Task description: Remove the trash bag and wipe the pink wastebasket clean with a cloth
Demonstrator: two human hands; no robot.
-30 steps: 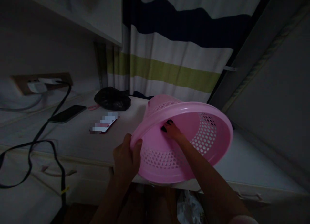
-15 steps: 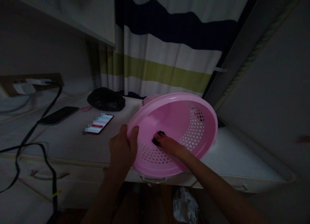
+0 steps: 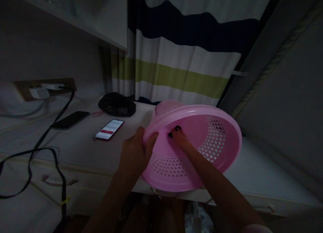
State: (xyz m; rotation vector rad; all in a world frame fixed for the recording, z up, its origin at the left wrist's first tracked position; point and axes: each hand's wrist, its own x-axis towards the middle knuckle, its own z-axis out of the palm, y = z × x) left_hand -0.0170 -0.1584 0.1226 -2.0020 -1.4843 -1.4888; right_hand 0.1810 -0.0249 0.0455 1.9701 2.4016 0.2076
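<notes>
A pink plastic basket (image 3: 194, 186) with perforated sides lies tilted on the white desk, its mouth facing me. My left hand (image 3: 136, 152) grips its rim on the left, thumb on the inner side and fingers around the outside. Inside the basket, my right hand (image 3: 179, 138) presses a small black cloth-like item (image 3: 178, 128) against the inner wall near the bottom. The hand covers most of that item, so its exact kind does not show.
On the desk (image 3: 101, 155) to the left lie a lit phone (image 3: 110, 129), a dark phone (image 3: 72, 120) and a black plastic bag (image 3: 117, 104). A black cable (image 3: 47, 133) hangs from the wall socket over the desk edge. A striped curtain (image 3: 181, 73) hangs behind.
My right hand and the black item have moved further up along the basket's inside. The basket's mouth has tipped somewhat lower. The whole view has shifted, so things appear further right.
</notes>
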